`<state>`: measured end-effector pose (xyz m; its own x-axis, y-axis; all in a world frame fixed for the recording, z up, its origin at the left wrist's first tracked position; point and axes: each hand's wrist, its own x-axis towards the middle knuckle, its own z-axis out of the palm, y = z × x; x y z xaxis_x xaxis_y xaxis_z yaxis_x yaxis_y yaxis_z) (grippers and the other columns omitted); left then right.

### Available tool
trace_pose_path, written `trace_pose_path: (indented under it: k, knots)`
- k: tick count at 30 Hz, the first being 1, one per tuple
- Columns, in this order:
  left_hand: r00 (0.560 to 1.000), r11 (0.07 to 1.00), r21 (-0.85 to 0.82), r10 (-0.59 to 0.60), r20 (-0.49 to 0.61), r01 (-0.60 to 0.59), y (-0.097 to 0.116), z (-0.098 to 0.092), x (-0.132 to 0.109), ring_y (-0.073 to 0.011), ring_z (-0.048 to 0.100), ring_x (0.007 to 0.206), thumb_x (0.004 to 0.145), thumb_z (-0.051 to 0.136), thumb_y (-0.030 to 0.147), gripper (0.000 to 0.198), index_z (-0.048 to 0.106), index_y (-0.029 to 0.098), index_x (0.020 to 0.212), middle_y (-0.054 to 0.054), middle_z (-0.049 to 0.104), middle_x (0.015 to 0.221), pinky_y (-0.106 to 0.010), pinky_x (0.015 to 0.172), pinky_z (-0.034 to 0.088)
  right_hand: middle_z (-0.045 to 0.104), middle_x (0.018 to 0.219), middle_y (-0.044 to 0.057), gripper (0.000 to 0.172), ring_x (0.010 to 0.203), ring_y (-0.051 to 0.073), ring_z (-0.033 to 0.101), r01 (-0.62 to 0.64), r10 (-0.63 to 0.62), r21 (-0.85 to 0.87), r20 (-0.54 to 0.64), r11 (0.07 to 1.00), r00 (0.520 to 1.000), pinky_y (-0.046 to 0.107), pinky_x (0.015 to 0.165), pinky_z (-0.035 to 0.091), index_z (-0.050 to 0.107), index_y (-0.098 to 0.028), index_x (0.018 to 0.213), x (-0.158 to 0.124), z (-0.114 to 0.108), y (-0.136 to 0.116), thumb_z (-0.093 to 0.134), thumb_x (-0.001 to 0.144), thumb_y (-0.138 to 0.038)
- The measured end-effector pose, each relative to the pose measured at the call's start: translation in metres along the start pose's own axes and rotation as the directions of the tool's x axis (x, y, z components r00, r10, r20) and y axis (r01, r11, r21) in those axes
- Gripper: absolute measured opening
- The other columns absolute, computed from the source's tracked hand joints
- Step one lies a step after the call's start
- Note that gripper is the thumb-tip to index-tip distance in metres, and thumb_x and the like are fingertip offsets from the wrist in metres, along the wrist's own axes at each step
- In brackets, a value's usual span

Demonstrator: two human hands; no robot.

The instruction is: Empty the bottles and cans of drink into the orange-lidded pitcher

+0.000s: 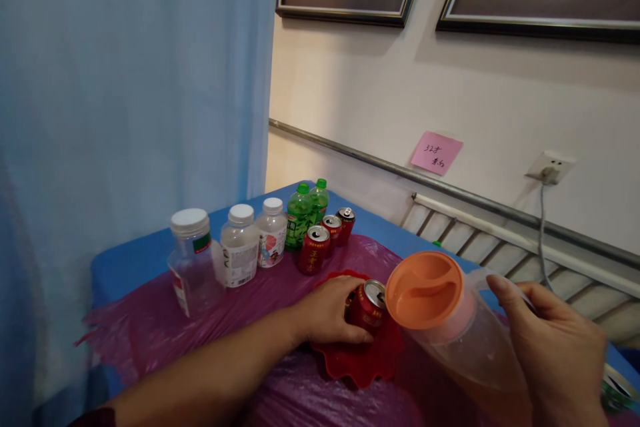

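Note:
Fingers wrapped round its left side, my left hand grips a red drink can with an opened top. The can is over a red scalloped dish; whether it touches the bottom is hidden. My right hand is closed on the handle of a translucent plastic pitcher with an orange lid. The pitcher tilts left, its lid edge close beside the can's top, and holds brownish liquid. No stream of liquid can be made out between them.
Behind the dish stand several red cans, green-capped bottles, and white-capped clear bottles. A purple plastic sheet covers part of the blue table. A curtain hangs left; a radiator and plugged cord are right.

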<state>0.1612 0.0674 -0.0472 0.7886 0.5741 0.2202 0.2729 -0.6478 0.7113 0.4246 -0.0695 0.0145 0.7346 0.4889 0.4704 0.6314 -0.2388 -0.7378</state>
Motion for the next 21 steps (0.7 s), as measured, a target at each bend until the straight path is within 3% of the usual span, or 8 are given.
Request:
trace_pose_path:
  k: [21]
  knots:
    - [1.0, 1.0, -0.018, 0.013, 0.0, -0.013, -0.0011, -0.0006, 0.0008, -0.0314, 0.066, 0.113, 0.061, 0.09, 0.039, 0.075, 0.064, 0.022, 0.13, -0.008, 0.07, 0.128, -0.039, 0.101, 0.049, 0.042, 0.054, -0.004, 0.057, 0.058, 0.015, 0.045, 0.006, -0.007, -0.031, -0.008, 1.0, 1.0, 0.027, 0.052, 0.031, 0.064, -0.021, 0.064, 0.001, -0.0015, 0.0028, 0.062, 0.072, -0.078]
